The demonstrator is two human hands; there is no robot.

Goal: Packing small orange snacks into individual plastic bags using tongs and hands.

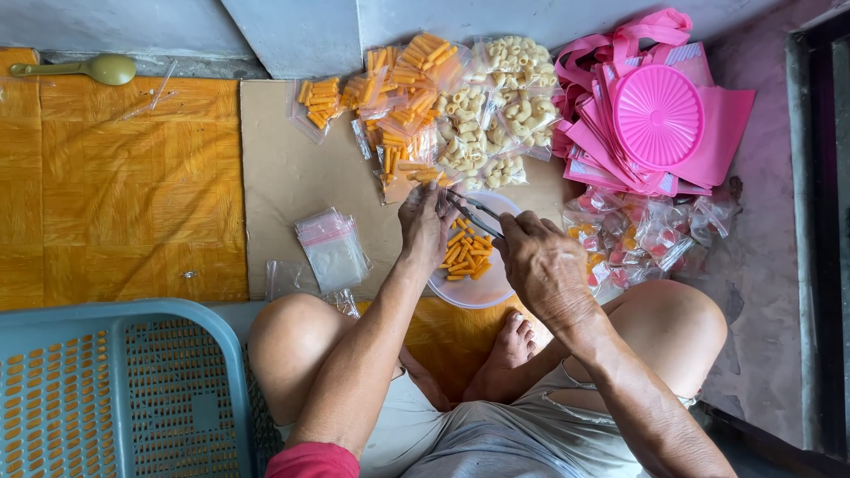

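Near the middle of the frame, the person's left hand pinches the edge of a small clear plastic bag of orange tube-shaped snacks, fingers closed on it. Just to its right, the right hand is curled around a pair of dark metal tongs, whose tips point toward the left hand. Below both hands sits a round white plastic bowl with loose orange tube snacks in it, resting on a brown cardboard sheet on the floor. Above, at top centre, lie filled bags of orange snacks and bags of pale curled snacks. A stack of empty clear plastic bags lies left of the hands. At upper right, a round pink plastic lid rests on pink bags. A blue-grey perforated plastic crate fills the lower left.
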